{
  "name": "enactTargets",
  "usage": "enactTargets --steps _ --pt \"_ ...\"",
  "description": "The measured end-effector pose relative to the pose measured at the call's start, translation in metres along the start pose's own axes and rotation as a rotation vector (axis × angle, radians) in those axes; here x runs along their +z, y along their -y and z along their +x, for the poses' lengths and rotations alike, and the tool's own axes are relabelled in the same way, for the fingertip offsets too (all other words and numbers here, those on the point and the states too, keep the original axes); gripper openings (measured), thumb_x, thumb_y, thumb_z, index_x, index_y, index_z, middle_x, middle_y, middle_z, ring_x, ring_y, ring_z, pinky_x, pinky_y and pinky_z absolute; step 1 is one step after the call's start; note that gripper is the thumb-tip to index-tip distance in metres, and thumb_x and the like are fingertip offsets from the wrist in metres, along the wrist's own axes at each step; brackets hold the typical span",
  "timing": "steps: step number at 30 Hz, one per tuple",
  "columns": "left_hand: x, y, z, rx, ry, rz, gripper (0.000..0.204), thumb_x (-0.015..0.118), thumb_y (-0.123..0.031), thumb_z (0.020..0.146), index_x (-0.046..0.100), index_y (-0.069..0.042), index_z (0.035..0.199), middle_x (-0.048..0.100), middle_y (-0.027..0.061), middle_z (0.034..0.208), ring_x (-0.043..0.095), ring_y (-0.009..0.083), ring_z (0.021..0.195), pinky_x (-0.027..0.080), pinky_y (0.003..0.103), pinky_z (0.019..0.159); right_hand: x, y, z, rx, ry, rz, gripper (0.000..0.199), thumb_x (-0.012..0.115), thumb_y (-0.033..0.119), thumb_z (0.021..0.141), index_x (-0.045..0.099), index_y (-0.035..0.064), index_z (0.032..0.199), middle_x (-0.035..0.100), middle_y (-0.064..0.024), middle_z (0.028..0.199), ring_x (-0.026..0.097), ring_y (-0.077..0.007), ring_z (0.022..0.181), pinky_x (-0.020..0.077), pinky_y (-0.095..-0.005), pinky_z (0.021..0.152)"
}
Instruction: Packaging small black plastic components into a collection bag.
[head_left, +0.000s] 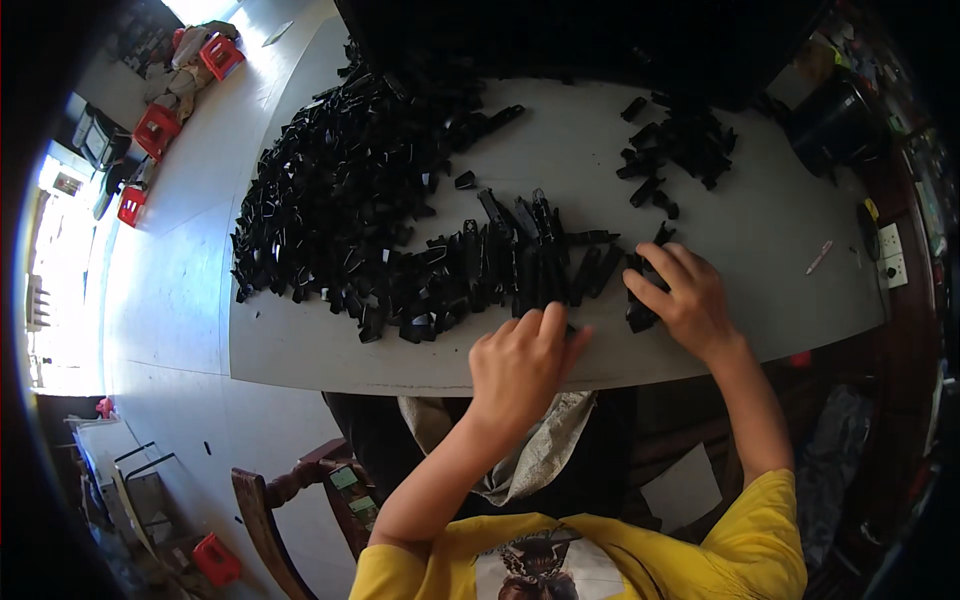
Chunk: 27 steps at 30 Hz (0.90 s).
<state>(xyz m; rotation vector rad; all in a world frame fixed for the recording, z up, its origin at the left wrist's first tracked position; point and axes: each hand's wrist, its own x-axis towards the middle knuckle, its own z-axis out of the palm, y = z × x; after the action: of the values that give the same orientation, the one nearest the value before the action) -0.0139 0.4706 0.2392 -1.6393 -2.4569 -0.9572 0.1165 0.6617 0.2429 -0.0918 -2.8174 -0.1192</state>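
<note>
My right hand (685, 295) pinches a black plastic clip (640, 315) near the table edge (330, 365), my left hand (522, 362) curls loosely, apparently empty; a careless sweep could topple the row of clips (520, 265).

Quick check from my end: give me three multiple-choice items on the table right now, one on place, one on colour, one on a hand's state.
1. Where is the biggest pile of parts?
A. table's left
B. table's right
C. on the floor

2. What colour are the parts?
A. red
B. black
C. white

3. What is the right hand doing?
A. hanging off the table
B. gripping black parts
C. holding a pen

Answers: 1 A, the heap fills the left of the table; 2 B, every piece is black; 3 B, its fingers curl round a black piece.
</note>
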Motion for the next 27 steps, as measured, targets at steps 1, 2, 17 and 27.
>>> enactTargets --steps 1,2,17,27 --pt "0.007 -0.003 0.006 -0.031 0.017 0.091 0.022 0.072 -0.020 0.079 0.053 -0.009 0.078 0.057 0.0027 0.071 0.059 0.0223 0.054 0.043 0.033 0.046 -0.003 0.007 0.001 -0.001 -0.113 0.004 0.024 0.062 0.002 0.074 0.063 0.0068 0.098 0.061 -0.0116 0.115 0.063 -0.0284 0.094 0.0546 -0.0369 0.075" --pt "0.011 -0.005 0.008 -0.062 0.035 0.183 0.025 0.072 -0.021 0.080 0.051 -0.010 0.077 0.055 0.0017 0.068 0.058 0.0218 0.051 0.042 0.032 0.044 -0.005 0.013 0.002 -0.001 -0.226 0.008 0.026 0.064 0.000 0.072 0.062 0.0040 0.097 0.062 -0.0128 0.115 0.063 -0.0301 0.095 0.0543 -0.0387 0.077" --pt "-0.043 0.018 -0.029 -0.267 0.154 -1.064 0.021 0.071 0.008 0.074 0.067 0.004 0.094 0.064 0.0152 0.105 0.067 0.0192 0.092 0.056 0.029 0.077 -0.039 0.094 -0.014 0.415 -0.105 0.944 0.030 0.073 0.004 0.075 0.063 0.0021 0.103 0.063 -0.0106 0.080 0.064 -0.0224 0.068 0.0481 -0.0315 0.058" --pt "-0.059 0.027 -0.042 -0.151 0.099 -0.958 0.017 0.077 0.006 0.070 0.062 0.004 0.079 0.070 0.0209 0.096 0.070 0.0262 0.089 0.056 0.030 0.077 -0.046 0.106 -0.004 0.241 -0.009 0.874 0.040 0.075 0.013 0.072 0.065 0.0000 0.108 0.062 -0.0087 0.073 0.061 -0.0196 0.054 0.0454 -0.0301 0.047"
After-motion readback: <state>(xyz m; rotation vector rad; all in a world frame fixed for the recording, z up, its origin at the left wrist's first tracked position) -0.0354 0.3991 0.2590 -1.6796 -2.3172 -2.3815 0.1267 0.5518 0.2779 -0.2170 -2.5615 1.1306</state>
